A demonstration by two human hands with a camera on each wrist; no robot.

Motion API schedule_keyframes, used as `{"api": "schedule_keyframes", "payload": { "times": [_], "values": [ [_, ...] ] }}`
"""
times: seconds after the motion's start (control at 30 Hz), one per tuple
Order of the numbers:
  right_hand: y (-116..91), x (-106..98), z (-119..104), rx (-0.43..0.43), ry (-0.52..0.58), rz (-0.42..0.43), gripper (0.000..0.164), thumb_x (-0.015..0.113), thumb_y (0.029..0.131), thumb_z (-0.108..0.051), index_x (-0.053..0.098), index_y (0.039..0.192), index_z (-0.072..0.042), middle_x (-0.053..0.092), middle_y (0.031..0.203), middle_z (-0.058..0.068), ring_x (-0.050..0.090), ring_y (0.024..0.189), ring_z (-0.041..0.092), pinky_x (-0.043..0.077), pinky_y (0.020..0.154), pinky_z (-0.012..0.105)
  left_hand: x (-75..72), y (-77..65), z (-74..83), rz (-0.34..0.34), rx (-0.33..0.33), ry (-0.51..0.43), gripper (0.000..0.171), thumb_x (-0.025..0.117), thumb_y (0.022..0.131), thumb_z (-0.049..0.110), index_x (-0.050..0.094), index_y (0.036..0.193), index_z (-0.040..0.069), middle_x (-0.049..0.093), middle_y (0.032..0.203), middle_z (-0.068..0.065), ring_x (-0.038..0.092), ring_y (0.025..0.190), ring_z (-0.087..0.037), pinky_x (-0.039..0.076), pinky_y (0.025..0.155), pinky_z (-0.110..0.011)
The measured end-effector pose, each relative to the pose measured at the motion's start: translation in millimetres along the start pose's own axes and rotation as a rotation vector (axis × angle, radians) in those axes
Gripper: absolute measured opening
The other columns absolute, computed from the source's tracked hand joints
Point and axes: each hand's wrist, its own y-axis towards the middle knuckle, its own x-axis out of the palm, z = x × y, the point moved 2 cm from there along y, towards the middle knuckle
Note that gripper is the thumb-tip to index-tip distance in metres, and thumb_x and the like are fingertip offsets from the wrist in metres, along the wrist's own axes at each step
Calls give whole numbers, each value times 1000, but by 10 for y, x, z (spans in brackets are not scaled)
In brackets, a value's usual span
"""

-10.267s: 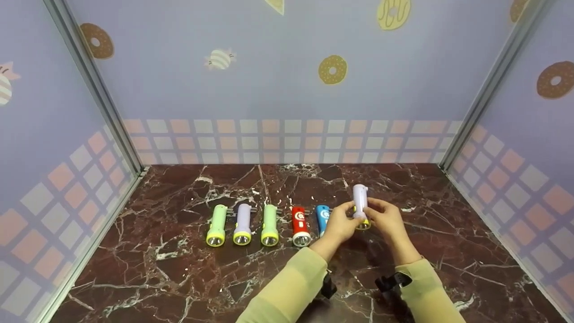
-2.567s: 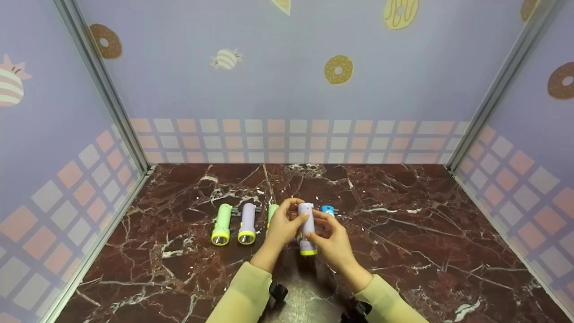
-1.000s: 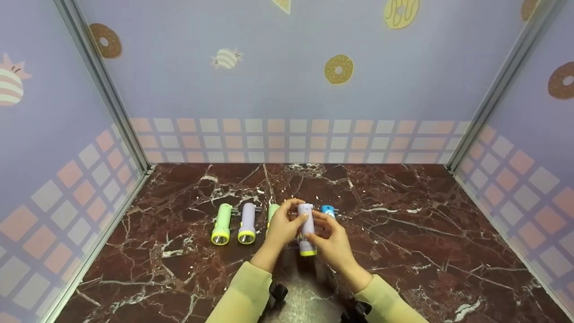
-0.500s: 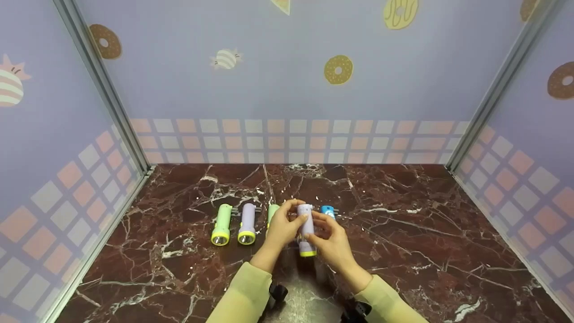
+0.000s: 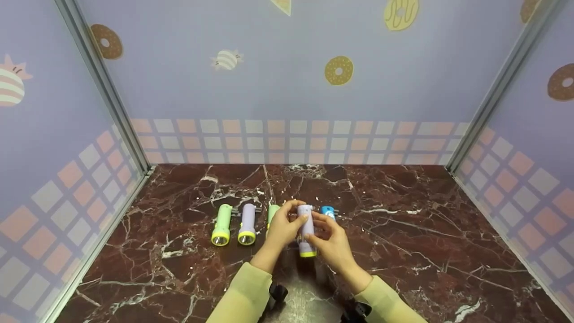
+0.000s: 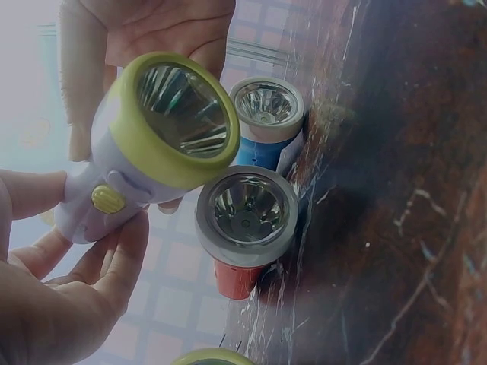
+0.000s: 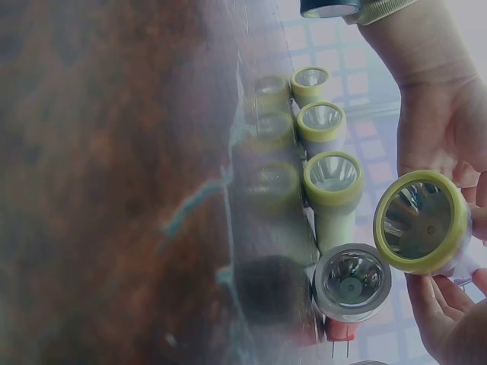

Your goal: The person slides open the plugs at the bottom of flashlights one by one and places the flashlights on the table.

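Note:
A purple flashlight (image 5: 306, 215) with a yellow-green rim is held above the table between both hands, its lens end toward the near edge. The left hand (image 5: 282, 229) grips it from the left, thumb on its body. From the right, the right hand (image 5: 335, 244) pinches it with thumb and fingers. In the left wrist view, a yellow switch (image 6: 109, 199) shows on its side and the lens looks unlit. Close below lie a red flashlight (image 6: 236, 280), hidden in the head view, and a blue flashlight (image 5: 328, 210), partly covered by the right hand.
Left of the hands lie a green flashlight (image 5: 222, 222), another purple flashlight (image 5: 247, 222) and a second green flashlight (image 5: 272, 211), half hidden. Two-pronged plugs stick out of several. Patterned panels (image 5: 287, 89) wall in the dark marbled table (image 5: 426, 251).
Since the oldest frame, both hands have carried the purple flashlight leftward, from right of the blue flashlight to over the red one. Over the last few seconds they hold it still.

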Motion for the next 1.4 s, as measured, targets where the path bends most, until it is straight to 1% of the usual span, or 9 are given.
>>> {"api": "schedule_keyframes", "payload": {
  "times": [0.17, 0.27, 0.43, 0.53, 0.7, 1.03, 1.17, 1.4],
  "values": [
    [-4, 6, -7, 30, 24, -8, 56, 75, 87, 2, 57, 139, 3, 66, 127, 33, 73, 102, 38, 61, 86, 30, 0, -4, 16, -4, -14, -14, 35, 68, 91, 0, 62, 124, -6, 67, 114, -28, 63, 79, -14, 54, 66, -30],
    [-6, 6, -8, 26, 24, -7, 56, 74, 87, 2, 56, 139, 5, 65, 127, 34, 73, 101, 39, 61, 85, 30, 1, -2, 18, -1, -14, -14, 34, 68, 90, -1, 63, 123, -6, 67, 114, -29, 64, 80, -15, 54, 67, -29],
    [-2, 2, 0, 18, 13, -7, 55, 74, 87, 2, 56, 139, 6, 65, 126, 35, 73, 100, 39, 61, 84, 29, 6, -2, 14, 2, -10, -12, 34, 68, 89, -2, 63, 122, -6, 68, 113, -29, 65, 83, -17, 53, 72, -24],
    [-2, 2, 3, 16, 14, -8, 55, 74, 87, 2, 56, 139, 6, 65, 126, 34, 74, 100, 39, 61, 84, 30, 9, 0, 8, 3, -12, -14, 33, 68, 89, -2, 63, 122, -6, 68, 112, -29, 65, 82, -17, 53, 72, -23],
    [-2, 6, 10, 18, 11, -8, 55, 75, 87, 2, 56, 139, 5, 66, 126, 34, 74, 100, 39, 62, 85, 30, 4, -2, 15, 2, -12, -6, 34, 68, 90, -1, 63, 123, -6, 68, 113, -28, 64, 81, -16, 53, 70, -24],
    [-4, 5, 16, 16, 7, -10, 55, 74, 87, 2, 56, 139, 5, 65, 128, 35, 73, 101, 40, 62, 86, 31, 2, -5, 19, -2, -26, 33, 34, 67, 90, 0, 63, 123, -5, 68, 114, -27, 64, 83, -19, 54, 74, -27],
    [-6, 7, 9, 15, 13, -13, 54, 73, 87, 3, 56, 139, 5, 64, 128, 35, 72, 104, 41, 61, 86, 30, 3, 2, 15, -3, -33, 49, 35, 66, 90, 0, 63, 124, -6, 68, 114, -26, 66, 87, -20, 55, 77, -28],
    [-5, 10, 18, 15, 11, -14, 54, 73, 87, 3, 56, 138, 6, 65, 127, 35, 73, 102, 41, 62, 86, 31, 4, -4, 8, -1, -30, 50, 34, 66, 89, -1, 64, 123, -6, 68, 113, -27, 66, 88, -21, 55, 79, -29]
  ]
}}
